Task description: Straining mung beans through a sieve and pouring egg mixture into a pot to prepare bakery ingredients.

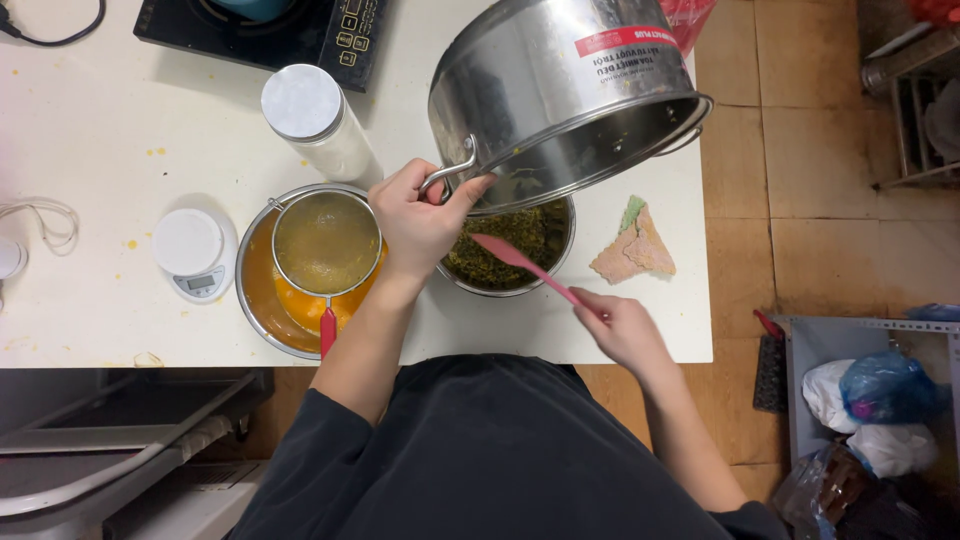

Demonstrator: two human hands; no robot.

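My left hand (418,222) grips one side handle of a large steel pot (545,85), holding it tipped on its side with the mouth facing down over a steel bowl (560,262). The bowl holds a greenish-yellow chunky mixture (500,252). My right hand (622,326) holds the end of a pink spatula (528,265), whose blade rests over the mixture at the pot's mouth.
To the left, a fine mesh sieve (326,243) with a red handle sits on a steel bowl of orange liquid (272,300). A white kitchen scale (194,252), a lidded jar (318,120), an induction hob (270,30) and a folded cloth (636,250) lie on the white table (90,150).
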